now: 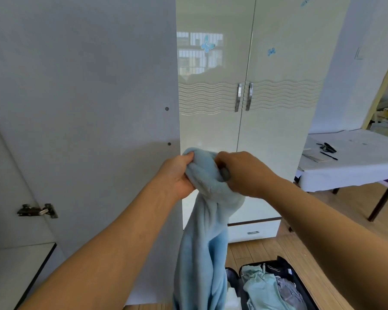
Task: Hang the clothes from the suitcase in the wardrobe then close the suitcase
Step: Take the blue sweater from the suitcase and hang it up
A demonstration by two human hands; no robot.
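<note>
Two bare hands hold up a soft, fleecy pale-blue garment (202, 231) in front of a glossy cream wardrobe (267, 130). The left hand (177, 175) and right hand (244, 173) each have a clenched grip on its bunched top; the rest hangs in long limp folds. Below lies an open black suitcase (298, 285) on the wooden floor (255, 249), with mint and grey clothes (267, 289) crumpled inside. An open white wardrobe door (87, 97) stands left. A white-covered table (356, 171) sits right.

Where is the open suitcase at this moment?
In the head view the suitcase lies open on the wooden floor at the bottom right, below the right forearm and just right of the hanging light blue garment.
</note>
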